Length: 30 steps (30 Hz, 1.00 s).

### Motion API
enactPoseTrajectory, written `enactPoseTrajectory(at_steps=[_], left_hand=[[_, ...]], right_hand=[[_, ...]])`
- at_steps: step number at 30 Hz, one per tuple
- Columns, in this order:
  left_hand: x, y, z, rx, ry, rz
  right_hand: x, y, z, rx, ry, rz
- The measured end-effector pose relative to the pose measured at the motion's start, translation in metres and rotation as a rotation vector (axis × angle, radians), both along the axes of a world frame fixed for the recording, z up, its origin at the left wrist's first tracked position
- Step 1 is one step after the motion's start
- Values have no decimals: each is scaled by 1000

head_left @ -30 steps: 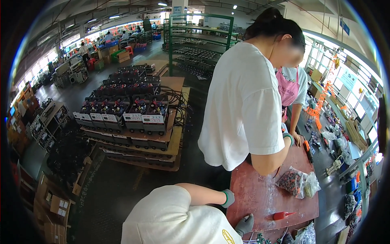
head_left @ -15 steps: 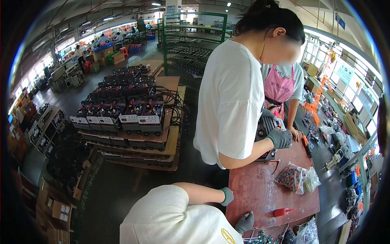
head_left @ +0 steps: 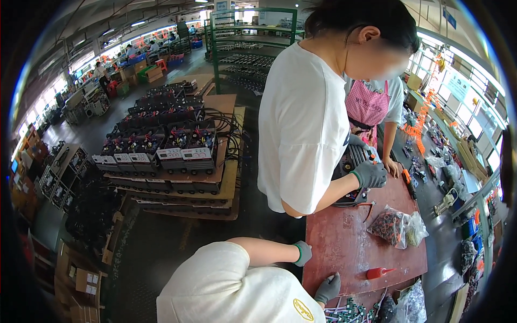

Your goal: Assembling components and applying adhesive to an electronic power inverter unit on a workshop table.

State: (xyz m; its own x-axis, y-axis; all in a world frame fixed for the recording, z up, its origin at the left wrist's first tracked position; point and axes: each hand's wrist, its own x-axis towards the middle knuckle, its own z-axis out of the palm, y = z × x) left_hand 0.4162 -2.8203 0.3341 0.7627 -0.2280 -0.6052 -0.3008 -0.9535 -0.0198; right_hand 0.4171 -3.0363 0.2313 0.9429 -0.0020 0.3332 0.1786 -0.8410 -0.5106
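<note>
While small green parts with pale wires (head_left: 353, 311) are gathered at the near edge of the red tabletop (head_left: 344, 247), the gloved right hand (head_left: 328, 288) is placed just to their left, over the near left corner of that top. Its fingers are bent and partly hidden; whether anything is gripped by them cannot be told. The gloved left hand (head_left: 304, 253) is held farther along, at the tabletop's left edge, its fingers loosely curled; from this side it cannot be told how far they are parted or whether anything is held.

To the right of the right hand, a red bottle (head_left: 376, 273) is laid on its side, its thin nozzle pointed right. Beyond it, a clear bag of dark and orange rings (head_left: 388, 228) is set beside a smaller bag of pale pieces (head_left: 414, 230). By the near right corner, another clear bag (head_left: 412, 305) is seen.

At the far end, a dark device (head_left: 350, 201) is partly covered by a white-shirted co-worker's gloved hand (head_left: 371, 175). An orange-and-black tool (head_left: 410, 184) is left at the right edge, near the bare hand (head_left: 392, 168) of a person in a pink checked apron (head_left: 368, 102). On the left, similar-looking units (head_left: 161, 144) are stacked in layers, with a green rack (head_left: 212, 48) behind them.
</note>
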Motion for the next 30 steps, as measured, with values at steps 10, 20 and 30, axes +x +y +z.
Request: enactPoseTrajectory(at_steps=[10,20,30], left_hand=[[-3,2,0,-24,-21,12],[0,2,-5,-25,-23,3],[0,5,-20,-52,-67,24]], right_hand=[[-2,0,0,-34,-21,5],[1,-3,-4,-18,-13,3],[-2,4,7,-34,13,-22]])
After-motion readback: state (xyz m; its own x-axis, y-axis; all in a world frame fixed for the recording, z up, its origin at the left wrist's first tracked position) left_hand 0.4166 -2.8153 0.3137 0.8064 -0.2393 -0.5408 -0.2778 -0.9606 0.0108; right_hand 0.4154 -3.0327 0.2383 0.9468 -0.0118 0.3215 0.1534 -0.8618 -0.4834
